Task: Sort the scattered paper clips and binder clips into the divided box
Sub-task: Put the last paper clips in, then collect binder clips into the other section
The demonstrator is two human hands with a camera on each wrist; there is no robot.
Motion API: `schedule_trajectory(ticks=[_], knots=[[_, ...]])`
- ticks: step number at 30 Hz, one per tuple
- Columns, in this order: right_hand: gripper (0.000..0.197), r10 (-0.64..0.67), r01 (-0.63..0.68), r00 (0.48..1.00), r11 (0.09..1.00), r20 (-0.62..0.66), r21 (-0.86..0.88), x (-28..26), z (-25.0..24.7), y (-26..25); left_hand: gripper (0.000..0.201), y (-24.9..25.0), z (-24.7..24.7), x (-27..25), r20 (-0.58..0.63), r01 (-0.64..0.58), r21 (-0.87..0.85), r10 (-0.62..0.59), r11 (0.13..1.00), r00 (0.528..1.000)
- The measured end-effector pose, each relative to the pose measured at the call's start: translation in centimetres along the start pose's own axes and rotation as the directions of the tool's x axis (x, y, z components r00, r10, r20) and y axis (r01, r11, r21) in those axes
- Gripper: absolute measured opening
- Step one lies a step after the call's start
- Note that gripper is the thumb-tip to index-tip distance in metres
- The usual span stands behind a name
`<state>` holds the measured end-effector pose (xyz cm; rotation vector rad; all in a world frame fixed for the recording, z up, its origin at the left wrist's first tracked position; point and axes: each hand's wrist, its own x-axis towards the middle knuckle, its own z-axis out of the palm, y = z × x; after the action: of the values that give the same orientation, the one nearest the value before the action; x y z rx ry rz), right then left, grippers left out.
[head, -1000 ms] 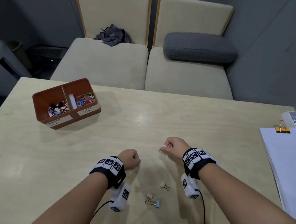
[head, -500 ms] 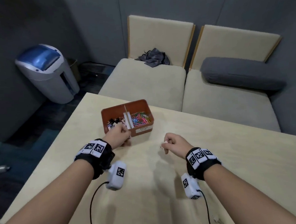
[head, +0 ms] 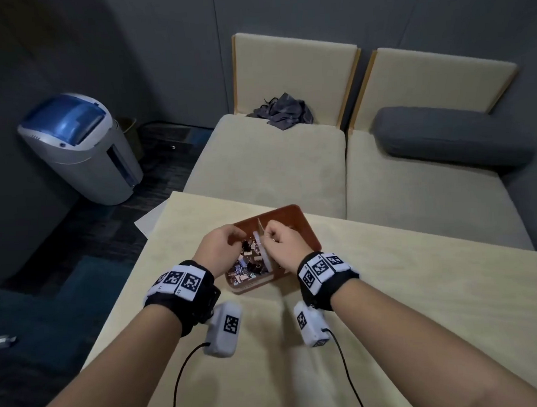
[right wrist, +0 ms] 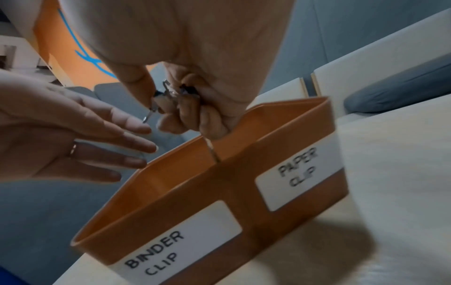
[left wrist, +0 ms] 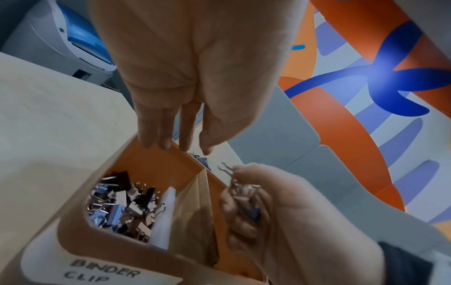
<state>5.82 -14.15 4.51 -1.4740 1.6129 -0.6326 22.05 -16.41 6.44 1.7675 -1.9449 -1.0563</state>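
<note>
The orange divided box (head: 308,229) stands on the table, labelled BINDER CLIP on the left and PAPER CLIP on the right (right wrist: 246,194). A pile of binder clips (left wrist: 122,208) fills its left compartment (head: 246,266). My left hand (head: 221,247) hovers over that compartment, fingers straight and holding nothing (left wrist: 171,142) (right wrist: 117,138). My right hand (head: 277,240) is above the divider (right wrist: 212,152), fingers curled round a few small binder clips (right wrist: 171,92) whose wire handles stick out (left wrist: 240,188). The paper clip compartment is hidden behind the right hand.
The light wooden table (head: 425,319) ends just beyond the box. Past it are two beige sofa seats (head: 268,162), a grey cushion (head: 451,135) and a dark cloth (head: 283,111). A grey and blue bin (head: 78,145) stands on the floor at left.
Both hands have travelled from the near table to above the box. The left fist has opened over the binder clip side. The right hand still grips its clips.
</note>
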Motion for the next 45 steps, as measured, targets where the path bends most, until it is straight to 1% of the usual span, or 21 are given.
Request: schedule_trajectory(ticks=[3,5,7,8,11,14,16,19,21,23,25,27,30,32,34,38,42,45], knots=[[0.003,0.004,-0.002,1.000,0.998,0.026,-0.060,1.1,2.0,-1.0,0.026,-0.9,-0.9,-0.5,-0.038,-0.008,-0.035,0.006,0.999,0.999],[0.017,0.017,-0.011,0.998,0.993,0.054,-0.116,1.2,2.8,-1.3,0.026,-1.2,-1.3,-0.9,-0.067,-0.020,-0.035,0.018,0.999,0.998],[0.027,0.018,-0.012,0.999,0.992,0.045,-0.125,0.8,2.9,-1.5,0.025,-1.1,-1.6,-1.3,-0.081,-0.039,-0.037,0.036,0.999,0.996],[0.027,0.021,-0.019,0.999,0.995,0.025,-0.099,0.4,2.6,-1.5,0.023,-0.9,-1.6,-1.5,-0.080,-0.048,-0.039,0.044,0.998,0.996],[0.015,0.032,-0.034,0.998,0.999,-0.055,-0.023,-1.4,0.8,-0.5,0.018,0.1,-1.2,-2.1,-0.055,-0.090,-0.056,0.087,0.994,0.995],[0.013,-0.002,-0.004,0.992,0.999,-0.126,-0.043,-4.2,-2.0,1.8,0.015,1.6,0.1,-2.9,0.005,-0.124,-0.070,0.125,0.990,0.992],[0.014,0.004,-0.015,0.988,0.997,-0.154,-0.072,-6.8,-4.1,4.2,0.013,2.7,1.4,-3.7,0.062,-0.148,-0.055,0.151,0.987,0.987],[0.014,0.084,-0.115,0.975,0.983,-0.206,-0.140,-11.3,-7.2,8.8,0.010,4.6,4.1,-5.3,0.148,-0.195,0.011,0.191,0.981,0.970],[0.018,0.162,-0.209,0.959,0.959,-0.233,-0.193,-14.8,-9.3,12.0,0.008,5.9,6.3,-6.5,0.229,-0.211,0.022,0.200,0.977,0.953],[0.025,0.260,-0.316,0.936,0.917,-0.237,-0.243,-18.3,-11.3,14.8,0.009,7.2,8.8,-7.7,0.282,-0.243,0.016,0.229,0.970,0.932],[0.031,0.363,-0.409,0.910,0.868,-0.201,-0.282,-21.9,-12.8,17.3,0.013,8.3,11.5,-8.9,0.330,-0.275,0.035,0.249,0.961,0.911],[0.036,0.445,-0.465,0.885,0.818,-0.138,-0.338,-25.2,-14.0,19.4,0.019,9.2,14.7,-10.1,0.404,-0.294,0.078,0.240,0.952,0.883],[0.040,0.524,-0.507,0.849,0.769,-0.070,-0.388,-29.0,-14.8,21.9,0.026,10.2,19.4,-12.2,0.509,-0.317,0.132,0.210,0.939,0.835],[0.044,0.555,-0.513,0.832,0.754,-0.021,-0.410,-31.0,-14.9,23.4,0.030,10.6,22.4,-13.6,0.559,-0.322,0.158,0.184,0.934,0.809],[0.047,0.553,-0.487,0.833,0.760,0.035,-0.430,-32.5,-14.7,24.8,0.034,10.8,25.0,-15.2,0.604,-0.310,0.174,0.147,0.935,0.783],[0.044,0.487,-0.401,0.866,0.814,0.117,-0.420,-34.1,-14.2,26.6,0.040,11.0,29.1,-18.0,0.658,-0.280,0.181,0.096,0.943,0.747],[0.040,0.416,-0.338,0.898,0.862,0.144,-0.378,-33.9,-13.2,27.7,0.042,10.7,32.4,-20.3,0.665,-0.270,0.204,0.069,0.941,0.744],[0.029,0.371,-0.301,0.919,0.876,0.130,-0.377,-33.8,-12.2,28.2,0.041,10.1,34.2,-21.6,0.657,-0.297,0.260,0.057,0.919,0.752]])
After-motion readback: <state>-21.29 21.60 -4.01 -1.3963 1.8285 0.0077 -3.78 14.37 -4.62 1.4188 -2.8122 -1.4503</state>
